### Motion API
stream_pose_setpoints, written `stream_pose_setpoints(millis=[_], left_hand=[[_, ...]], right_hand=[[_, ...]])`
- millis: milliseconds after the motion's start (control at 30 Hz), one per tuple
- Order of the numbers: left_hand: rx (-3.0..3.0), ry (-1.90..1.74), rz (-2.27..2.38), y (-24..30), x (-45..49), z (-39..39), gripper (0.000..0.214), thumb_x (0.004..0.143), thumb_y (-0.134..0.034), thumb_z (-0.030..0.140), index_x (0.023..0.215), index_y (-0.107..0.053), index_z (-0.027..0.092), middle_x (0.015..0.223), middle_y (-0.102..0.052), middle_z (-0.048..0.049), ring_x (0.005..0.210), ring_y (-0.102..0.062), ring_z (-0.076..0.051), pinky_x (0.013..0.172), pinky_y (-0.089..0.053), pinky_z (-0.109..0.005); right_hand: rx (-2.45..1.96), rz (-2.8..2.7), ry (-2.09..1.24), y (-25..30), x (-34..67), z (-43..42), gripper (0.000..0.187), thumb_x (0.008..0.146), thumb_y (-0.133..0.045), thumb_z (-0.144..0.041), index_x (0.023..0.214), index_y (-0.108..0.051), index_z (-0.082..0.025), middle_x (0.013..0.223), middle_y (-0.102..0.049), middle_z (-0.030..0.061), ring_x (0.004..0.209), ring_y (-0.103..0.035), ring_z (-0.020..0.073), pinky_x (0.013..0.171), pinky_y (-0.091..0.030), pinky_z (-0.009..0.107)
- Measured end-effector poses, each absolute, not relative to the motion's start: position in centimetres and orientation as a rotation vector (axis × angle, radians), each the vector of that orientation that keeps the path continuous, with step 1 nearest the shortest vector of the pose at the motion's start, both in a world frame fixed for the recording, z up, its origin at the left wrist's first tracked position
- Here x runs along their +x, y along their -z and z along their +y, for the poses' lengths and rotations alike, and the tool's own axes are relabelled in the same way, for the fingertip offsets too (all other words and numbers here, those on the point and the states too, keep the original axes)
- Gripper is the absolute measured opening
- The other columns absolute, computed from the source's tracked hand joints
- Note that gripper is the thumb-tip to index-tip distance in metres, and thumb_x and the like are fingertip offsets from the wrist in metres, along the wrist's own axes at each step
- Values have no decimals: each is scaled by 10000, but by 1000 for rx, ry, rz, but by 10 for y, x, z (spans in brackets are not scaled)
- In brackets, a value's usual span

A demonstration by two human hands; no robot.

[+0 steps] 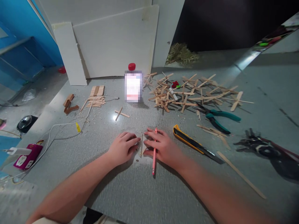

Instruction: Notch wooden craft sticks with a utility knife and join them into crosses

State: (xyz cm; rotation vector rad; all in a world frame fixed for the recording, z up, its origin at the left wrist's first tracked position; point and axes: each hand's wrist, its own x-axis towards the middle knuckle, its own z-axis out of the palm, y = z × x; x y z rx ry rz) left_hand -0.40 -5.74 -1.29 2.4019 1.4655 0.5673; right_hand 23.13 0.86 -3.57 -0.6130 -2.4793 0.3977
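Just left of the pink pencil, a thin stick lies between both hands. The right hand grasps the pencil among its fingers; left of the pencil, the left hand bends its fingers, their hold unclear. Right of the pencil rests a utility knife.

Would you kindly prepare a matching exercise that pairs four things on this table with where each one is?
Things:
1. slim pink pencil
2. yellow-and-black utility knife
3. teal-handled metal pliers
4. white red-capped container

Places:
A. nose beside the heap of flat wooden sticks
B. upright before the white board
C. at the fingers of the right hand
D. between that hand and the pliers

Pairs: 1-C, 2-D, 3-A, 4-B
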Motion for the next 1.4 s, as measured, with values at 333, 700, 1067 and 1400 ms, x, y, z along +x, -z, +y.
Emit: stream_pose_setpoints(millis=[333,700,1067,1400], left_hand=[[2430,-506,1488,13,-4,-60,305,1000,-520,243,1264,-660,183,1201,-677,-119,1074,-600,-254,933,-531,-444],[2556,-238,1481,-6,1,-39,250,973,-542,195,1188,-668,181,1138,-684,-99,1031,-620,-276,870,-526,-452],[2595,-408,1324,5,-7,-26,269,1023,-482,239,1221,-656,188,1278,-674,-104,1088,-615,-237,898,-534,-414],[2472,-465,1230,6,-14,-21,416,960,-630,441,1273,-625,167,1390,-635,-117,1290,-554,-289,1061,-440,-483]], right_hand=[[-705,-2493,-339,33,231,6,224,1000,-521,-167,1035,-742,-169,1031,-725,122,848,-637,238,787,-511,415],[-668,-2503,-419,33,230,8,270,979,-492,-131,1102,-729,-171,1206,-731,142,948,-680,240,829,-559,415],[-668,-2489,-437,29,233,12,260,955,-510,-113,1080,-736,-145,1213,-716,158,913,-642,264,765,-557,434],[-649,-2576,-379,32,238,13,327,967,-528,-115,1250,-691,-100,1329,-697,153,1034,-596,284,830,-487,427]])
